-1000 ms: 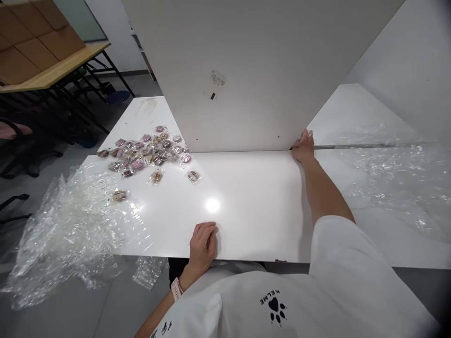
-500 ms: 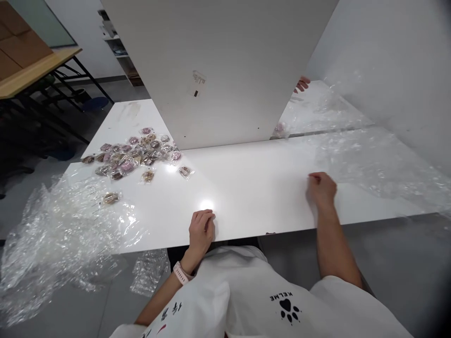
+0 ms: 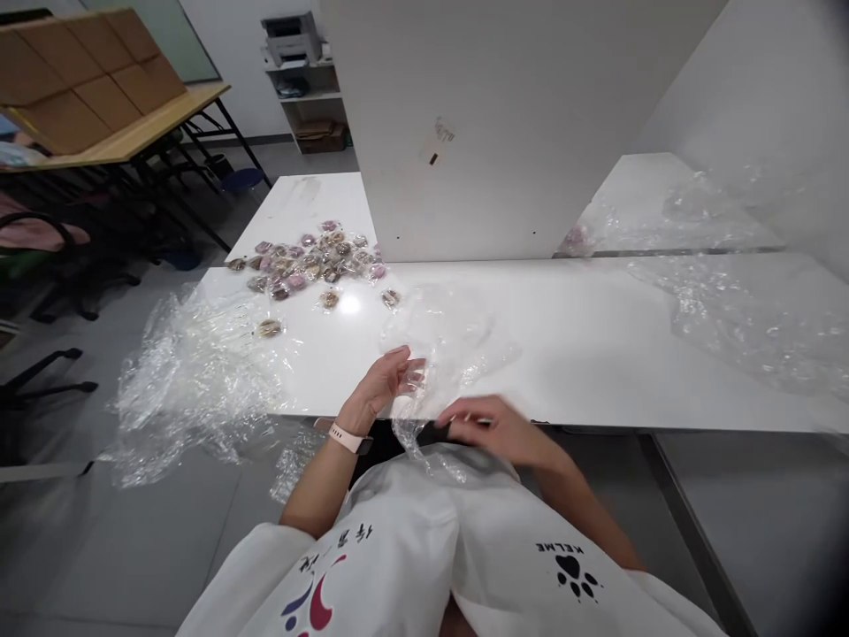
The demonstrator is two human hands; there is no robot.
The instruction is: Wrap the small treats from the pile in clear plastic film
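A crumpled clear plastic bag (image 3: pixel 457 332) spreads over the white table (image 3: pixel 584 354) in front of me, its near end hanging past the edge toward my lap. My left hand (image 3: pixel 381 385), with a pale pink watch on the wrist, has its fingers loosely curled around the bag's left side, some seen through the film. At the table's front edge, my right hand (image 3: pixel 497 431) is slightly blurred, thumb and fingers pinched at the bag's near end. Several small wrapped pieces (image 3: pixel 318 265), pink and brown, lie heaped at the left; a few lie apart, nearer me.
A big pile of clear plastic (image 3: pixel 205 380) hangs over the table's left edge. More clear film (image 3: pixel 749 327) lies at the right. An upright white panel (image 3: pixel 504 133) blocks the table's far side. Behind, left, stand a wooden table (image 3: pixel 156 119) and a printer (image 3: pixel 292 40).
My hands have come together at the table's front edge, the right one moving left. Clear plastic now lies between them. The view has shifted, and the hand beyond the panel is gone from view.
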